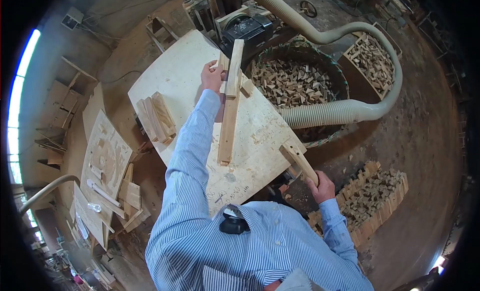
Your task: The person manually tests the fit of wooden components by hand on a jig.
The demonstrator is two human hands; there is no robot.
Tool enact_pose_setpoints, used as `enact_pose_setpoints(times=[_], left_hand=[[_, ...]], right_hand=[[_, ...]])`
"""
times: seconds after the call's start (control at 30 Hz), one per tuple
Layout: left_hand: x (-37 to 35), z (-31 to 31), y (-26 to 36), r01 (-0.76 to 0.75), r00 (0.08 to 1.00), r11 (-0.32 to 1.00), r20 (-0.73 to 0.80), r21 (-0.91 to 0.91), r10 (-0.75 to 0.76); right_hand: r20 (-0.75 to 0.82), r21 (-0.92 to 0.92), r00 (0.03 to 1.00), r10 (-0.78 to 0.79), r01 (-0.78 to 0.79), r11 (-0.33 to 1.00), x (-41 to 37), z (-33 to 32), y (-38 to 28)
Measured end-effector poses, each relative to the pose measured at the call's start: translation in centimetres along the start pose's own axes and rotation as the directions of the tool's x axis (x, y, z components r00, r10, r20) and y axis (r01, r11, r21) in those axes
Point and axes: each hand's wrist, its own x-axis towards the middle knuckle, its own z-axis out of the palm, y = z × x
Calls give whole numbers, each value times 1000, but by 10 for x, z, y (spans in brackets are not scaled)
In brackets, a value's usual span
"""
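My left hand (212, 77) is stretched far over the pale worktable (250, 166). Its fingers are curled beside a short wood strip (223, 61) and a long upright board (235, 71); whatever they grip is hidden. A flat wooden guide (228, 133) runs from that board toward me, and a small block (247, 86) sits at the board's right side. At the table's near right edge, my right hand (322, 187) is closed around the end of a wooden bar (302, 164). Several cut wood pieces (156, 117) lie grouped left of my left arm.
Behind the table stands a machine with a dark motor (247, 31). A thick ribbed hose (325, 113) curves around a large basket (345, 81) of wood offcuts. Stacked blocks (372, 203) lie on the floor at right. Another board-topped table (107, 158) stands at left.
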Motion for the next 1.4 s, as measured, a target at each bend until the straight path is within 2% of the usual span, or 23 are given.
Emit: enact_pose_setpoints(times=[0.07, 0.13, 0.2, 0.27, 0.33, 0.4, 0.43, 0.5, 0.6, 0.67, 0.8, 0.83, 0.87, 0.9, 0.93, 0.97, 1.0, 1.03, 1.07, 1.13, 1.23, 1.33, 1.4], left_hand=[[-36, -10, 14, -39, 994, 998, 105, -39, 43], [-81, -13, 29, -45, 988, 999, 149, -7, 45], [-122, -14, 36, -45, 976, 999, 216, 28, 38], [-157, -10, 40, 49, 943, 997, 331, -53, -29], [-189, -4, 39, 91, 925, 994, 376, -60, -61], [-208, -1, 35, 78, 884, 995, 466, -59, -42], [-218, -1, 40, 107, 885, 994, 458, -36, -78], [-232, -1, 50, 132, 885, 990, 456, -44, -97], [-239, -2, 40, 114, 889, 993, 451, -39, -84], [-242, -2, 35, 101, 883, 995, 460, 10, -94], [-237, 0, 33, 80, 896, 996, 441, -46, -52], [-234, 0, 32, 80, 900, 996, 434, -48, -51], [-233, -1, 28, -108, 926, 990, 371, 91, 66], [-231, -3, 23, -273, 927, 931, 327, 243, 186], [-226, -6, 18, -269, 929, 931, 322, 248, 183], [-219, -8, 13, -505, 859, 751, 331, 424, 391], [-213, -11, 8, -667, 733, 482, 383, 569, 562], [-209, -12, 2, -614, 789, 562, 415, 555, 453], [-206, -12, -3, -613, 790, 561, 414, 556, 453], [-201, -9, -14, -664, 739, 395, 474, 635, 480], [-195, -5, -25, -647, 760, 387, 512, 657, 401], [-191, -1, -32, -654, 754, 410, 508, 635, 416], [-191, 0, -33, -651, 757, 401, 507, 645, 413]], right_hand=[[-34, -25, 999, 12, -13, 1000, -2, -2, 5], [-310, -43, 929, -203, 200, 979, 6, 2, -1], [-336, -26, 890, -309, 319, 947, 32, -1, -36], [-340, -43, 804, -488, 505, 862, 67, -3, -72], [-308, -33, 725, -616, 639, 769, 105, 7, -100], [-311, -60, 638, -704, 727, 684, 136, 11, -129], [-304, -59, 640, -706, 727, 685, 147, 9, -141], [-247, -154, 564, -788, 780, 607, 160, 9, -158], [-168, -39, 604, -779, 785, 618, 171, 20, -154], [-174, -30, 580, -796, 804, 593, 176, 27, -150], [-207, 114, 626, -752, 778, 617, 190, 40, -144], [-222, 399, 784, -579, 615, 680, 201, 44, -147], [-166, 651, 908, -386, 395, 649, 212, 48, -150], [-108, 639, 939, -327, 317, 700, 225, 41, -154], [-66, 734, 963, -260, 223, 642, 248, 51, -152], [-55, 730, 969, -241, 203, 653, 270, 56, -152], [-44, 725, 975, -218, 182, 664, 286, 59, -154], [-43, 727, 975, -217, 179, 663, 299, 62, -155], [-26, 696, 976, -216, 173, 697, 310, 64, -157], [-3, 664, 976, -217, 165, 730, 325, 68, -159], [118, 640, 953, -278, 141, 755, 340, 73, -161], [150, 567, 942, -301, 167, 807, 363, 98, -142], [200, 565, 942, -271, 115, 817, 363, 98, -142]])
